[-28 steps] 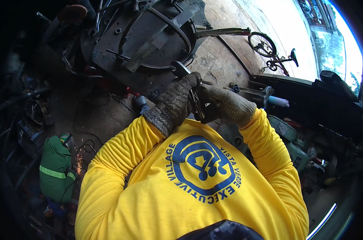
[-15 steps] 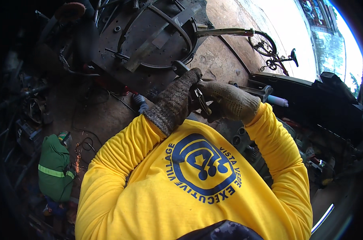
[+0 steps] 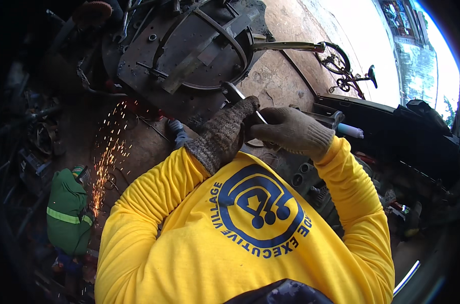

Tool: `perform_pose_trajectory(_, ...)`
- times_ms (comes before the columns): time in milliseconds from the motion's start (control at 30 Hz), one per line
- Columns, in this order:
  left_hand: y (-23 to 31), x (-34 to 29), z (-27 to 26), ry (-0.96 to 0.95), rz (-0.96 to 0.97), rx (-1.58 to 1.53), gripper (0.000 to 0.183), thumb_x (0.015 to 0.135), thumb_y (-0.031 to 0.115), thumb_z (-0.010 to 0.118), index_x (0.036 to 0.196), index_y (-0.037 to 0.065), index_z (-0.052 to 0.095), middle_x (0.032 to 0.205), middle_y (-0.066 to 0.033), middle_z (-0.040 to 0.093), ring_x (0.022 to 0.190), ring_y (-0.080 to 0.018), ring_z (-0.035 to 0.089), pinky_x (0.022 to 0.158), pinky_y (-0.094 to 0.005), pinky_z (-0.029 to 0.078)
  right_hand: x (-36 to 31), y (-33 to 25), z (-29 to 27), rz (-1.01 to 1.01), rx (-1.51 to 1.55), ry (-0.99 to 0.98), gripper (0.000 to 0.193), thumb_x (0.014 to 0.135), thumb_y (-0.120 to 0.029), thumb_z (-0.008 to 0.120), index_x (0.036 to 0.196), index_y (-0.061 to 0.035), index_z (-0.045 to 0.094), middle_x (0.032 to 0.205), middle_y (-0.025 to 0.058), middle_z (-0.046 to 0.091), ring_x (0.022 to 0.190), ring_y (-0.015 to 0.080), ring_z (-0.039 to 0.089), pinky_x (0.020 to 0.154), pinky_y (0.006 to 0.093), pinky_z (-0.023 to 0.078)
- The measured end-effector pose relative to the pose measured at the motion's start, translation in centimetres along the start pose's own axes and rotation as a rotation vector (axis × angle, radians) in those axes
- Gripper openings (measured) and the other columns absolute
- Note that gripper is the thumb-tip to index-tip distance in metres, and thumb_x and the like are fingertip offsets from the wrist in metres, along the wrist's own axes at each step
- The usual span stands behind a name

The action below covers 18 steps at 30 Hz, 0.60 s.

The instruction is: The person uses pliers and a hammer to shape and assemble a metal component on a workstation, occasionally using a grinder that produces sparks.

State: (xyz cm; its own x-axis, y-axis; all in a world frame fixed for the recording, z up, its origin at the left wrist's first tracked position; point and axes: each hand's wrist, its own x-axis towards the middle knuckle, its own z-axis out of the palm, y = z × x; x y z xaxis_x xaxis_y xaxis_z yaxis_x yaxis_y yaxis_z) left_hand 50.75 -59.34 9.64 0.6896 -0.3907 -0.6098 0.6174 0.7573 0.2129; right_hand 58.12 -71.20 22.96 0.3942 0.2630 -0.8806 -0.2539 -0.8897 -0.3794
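Note:
Both of my hands wear knitted work gloves and meet in front of my chest. My left hand [image 3: 227,124], in a dark brown glove, is closed around a grey metal tool [image 3: 233,93] that looks like pliers; its flat end sticks out beyond the fingers toward the worktable. Close against it, my right hand [image 3: 293,130], in a lighter brown glove, has its fingers curled at the tool's near end. A thin bright strip of metal shows between the gloves. The fingers hide most of the tool.
Ahead stands a dark steel worktable [image 3: 133,71] with a round metal frame [image 3: 209,85] on it. Sparks [image 3: 108,162] fly at left beside a crouching person in green [image 3: 67,213]. A bicycle [image 3: 344,76] stands far right, beyond a dark bench [image 3: 387,124].
My right hand has turned and shifted slightly, so the curved tool handles seen earlier are now mostly covered. My left hand has moved slightly right. The sparks at left have grown much larger.

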Motion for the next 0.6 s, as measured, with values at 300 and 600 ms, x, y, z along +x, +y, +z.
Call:
perform_pose_trajectory(300,-0.7,0.4,-0.1,-0.074,-0.013,-0.171,0.025,0.095,0.027,0.066,0.106,0.004,0.067,0.097,-0.0081,0.068,0.092,-0.0164,0.067,0.081,-0.0277,0.058,-1.6,-1.3,-0.8,0.0,-0.394,0.125,0.038,0.095,-0.034,0.058,0.109,0.0001,0.068,0.09,0.0211,0.07,0.082,0.035,0.069,0.075,0.0437,0.052)
perform_pose_trajectory(600,-1.2,1.0,-0.3,-0.232,0.067,0.06,0.019,0.097,0.015,0.062,0.114,0.007,0.061,0.109,-0.0076,0.066,0.101,-0.0183,0.065,0.091,-0.0329,0.056,-2.0,0.5,-0.6,-0.121,-0.658,0.392,0.039,0.095,-0.037,0.057,0.097,0.0002,0.068,0.086,0.024,0.067,0.081,0.0405,0.068,0.073,0.0467,0.052)
